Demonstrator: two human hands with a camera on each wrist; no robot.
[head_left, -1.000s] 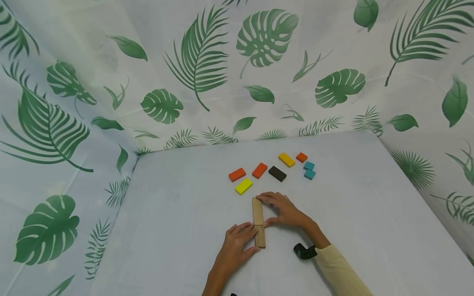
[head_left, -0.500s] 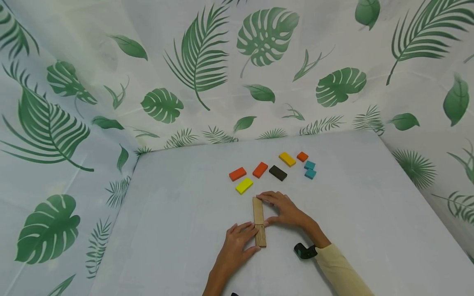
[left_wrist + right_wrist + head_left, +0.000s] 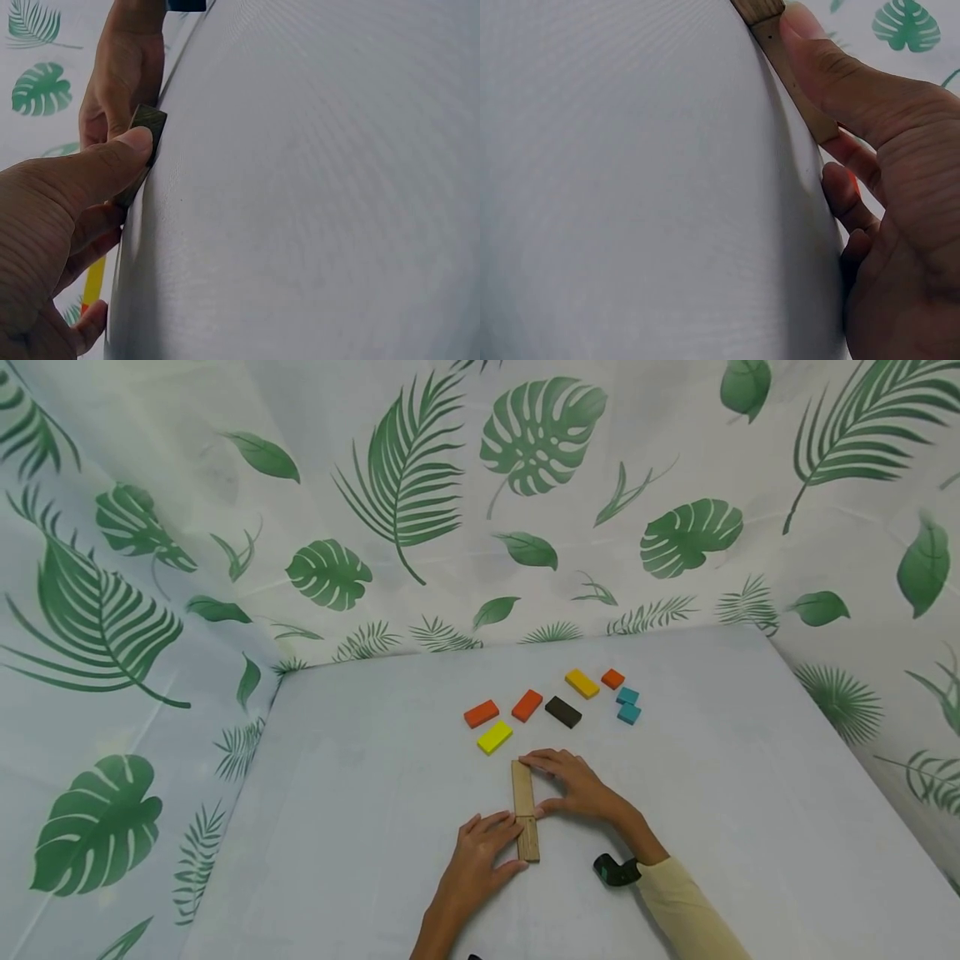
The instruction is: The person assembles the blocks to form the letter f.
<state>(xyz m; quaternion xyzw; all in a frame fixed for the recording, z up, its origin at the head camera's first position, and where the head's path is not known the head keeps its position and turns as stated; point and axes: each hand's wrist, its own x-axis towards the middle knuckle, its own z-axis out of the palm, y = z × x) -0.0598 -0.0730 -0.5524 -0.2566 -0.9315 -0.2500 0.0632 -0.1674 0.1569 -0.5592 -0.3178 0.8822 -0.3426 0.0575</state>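
Observation:
Two plain wooden blocks lie end to end in a line on the white table. My left hand (image 3: 474, 868) pinches the nearer wooden block (image 3: 528, 842) lengthwise, thumb at its near end and fingers by the joint. The farther wooden block (image 3: 522, 787) is gripped by my right hand (image 3: 581, 789), index finger at its far end and thumb close to the joint. In the left wrist view the thumb presses the end of the dark-looking nearer block (image 3: 154, 116). Under the right thumb, the right wrist view shows the side of the farther block (image 3: 819, 126).
Beyond the hands lie several coloured blocks: a yellow block (image 3: 495, 737), red-orange blocks (image 3: 482, 713), a dark brown block (image 3: 563, 712), an amber block (image 3: 582, 682) and small blue blocks (image 3: 628, 713). A leaf-print curtain (image 3: 435, 510) borders the table (image 3: 337, 827).

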